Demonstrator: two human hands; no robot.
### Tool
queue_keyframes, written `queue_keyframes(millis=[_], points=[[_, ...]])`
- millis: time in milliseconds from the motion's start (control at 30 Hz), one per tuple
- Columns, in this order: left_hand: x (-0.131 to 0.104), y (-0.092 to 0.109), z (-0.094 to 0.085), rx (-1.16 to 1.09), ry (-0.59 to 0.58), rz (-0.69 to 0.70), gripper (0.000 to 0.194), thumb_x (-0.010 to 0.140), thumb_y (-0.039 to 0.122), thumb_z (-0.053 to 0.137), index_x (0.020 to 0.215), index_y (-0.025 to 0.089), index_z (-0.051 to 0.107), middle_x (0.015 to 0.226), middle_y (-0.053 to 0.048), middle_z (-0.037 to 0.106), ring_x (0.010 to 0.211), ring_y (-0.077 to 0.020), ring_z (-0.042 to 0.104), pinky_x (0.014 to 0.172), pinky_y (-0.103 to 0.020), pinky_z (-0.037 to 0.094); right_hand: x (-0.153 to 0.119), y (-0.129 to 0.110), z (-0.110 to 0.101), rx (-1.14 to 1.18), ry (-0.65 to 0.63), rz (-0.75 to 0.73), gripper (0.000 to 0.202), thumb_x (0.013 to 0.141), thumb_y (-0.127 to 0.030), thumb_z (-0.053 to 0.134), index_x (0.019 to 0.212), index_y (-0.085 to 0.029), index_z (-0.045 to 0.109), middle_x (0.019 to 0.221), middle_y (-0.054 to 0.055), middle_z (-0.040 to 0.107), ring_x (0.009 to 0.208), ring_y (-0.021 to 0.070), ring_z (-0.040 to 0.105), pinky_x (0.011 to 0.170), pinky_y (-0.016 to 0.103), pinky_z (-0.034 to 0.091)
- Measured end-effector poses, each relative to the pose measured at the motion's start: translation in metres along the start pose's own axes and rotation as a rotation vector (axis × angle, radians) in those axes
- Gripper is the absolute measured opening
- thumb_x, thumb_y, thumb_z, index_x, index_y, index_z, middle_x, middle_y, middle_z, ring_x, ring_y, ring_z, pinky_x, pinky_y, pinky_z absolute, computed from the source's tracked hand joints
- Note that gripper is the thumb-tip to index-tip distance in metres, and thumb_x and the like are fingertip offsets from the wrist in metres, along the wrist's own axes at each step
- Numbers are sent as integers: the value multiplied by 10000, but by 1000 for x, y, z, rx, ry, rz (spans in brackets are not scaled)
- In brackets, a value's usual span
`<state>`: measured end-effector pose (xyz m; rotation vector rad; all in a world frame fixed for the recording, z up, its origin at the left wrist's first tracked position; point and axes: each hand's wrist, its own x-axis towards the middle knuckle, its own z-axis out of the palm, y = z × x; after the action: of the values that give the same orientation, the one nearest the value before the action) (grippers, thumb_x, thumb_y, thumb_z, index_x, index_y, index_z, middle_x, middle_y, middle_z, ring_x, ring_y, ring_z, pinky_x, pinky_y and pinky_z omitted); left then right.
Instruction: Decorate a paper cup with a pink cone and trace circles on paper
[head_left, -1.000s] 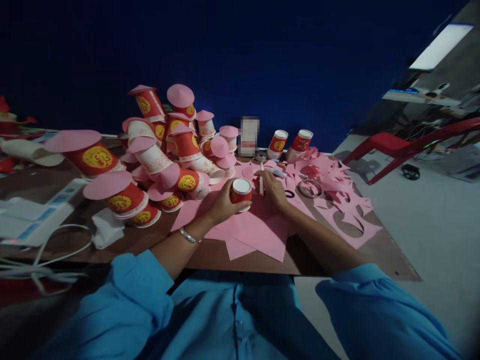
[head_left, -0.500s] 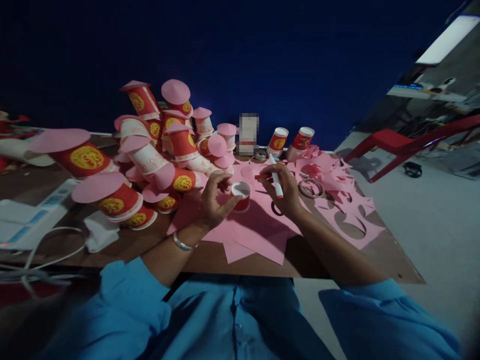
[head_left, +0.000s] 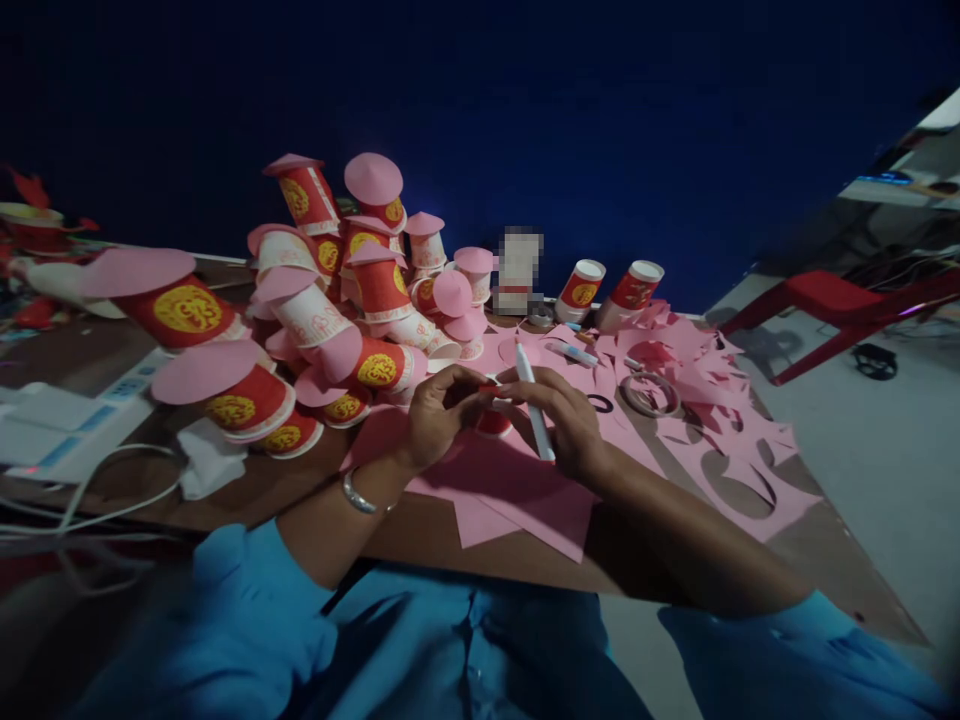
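Note:
My right hand (head_left: 566,415) is closed around a white marker (head_left: 534,400), whose red-tipped end points up. The fingertips of my left hand (head_left: 442,415) pinch a small red and white piece (head_left: 491,389), which the fingertips of my right hand also touch. What this piece is cannot be made out. Below the joined fingertips stands a red paper cup (head_left: 495,425), mostly hidden by my hands. It rests on large sheets of pink paper (head_left: 517,500).
Many red and white cups with pink cone tops (head_left: 379,290) are piled at the left. Two cup stacks (head_left: 583,285) stand behind. Cut pink scraps (head_left: 720,400), a tape roll (head_left: 651,395) and another marker (head_left: 574,353) lie right. A power strip (head_left: 90,415) sits far left.
My hands have come together over the cup, and my left hand has closed on the small red piece. The marker is still in my right hand. The view has shifted slightly.

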<state>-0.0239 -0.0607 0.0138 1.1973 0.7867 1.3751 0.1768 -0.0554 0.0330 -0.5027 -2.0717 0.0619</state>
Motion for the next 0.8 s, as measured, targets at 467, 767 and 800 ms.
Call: queue_keyframes(millis=[467,767,800], points=[[6,5,-2,-240,22,-116,392,712,430,958,878,176,710,605,59,598,487,-47,480,449,-154,342,2,-17,-12,310,136,376,143,1076,-353,577,1104,-236,655,889,32,698,674,146,626,619,309,533],[4,6,-2,-153,11,-102,385,698,424,965,876,181,726,662,45,649,499,-50,488,460,-164,370,1,-21,-8,528,100,552,200,1037,-419,650,1026,-219,664,760,-13,654,612,125,607,567,270,488],[4,7,-2,-133,-2,-87,379,701,424,962,872,181,728,667,42,654,497,-50,484,458,-167,367,1,-21,-7,600,100,598,217,1031,-433,661,1013,-217,664,740,-22,651,597,123,610,563,268,490]])
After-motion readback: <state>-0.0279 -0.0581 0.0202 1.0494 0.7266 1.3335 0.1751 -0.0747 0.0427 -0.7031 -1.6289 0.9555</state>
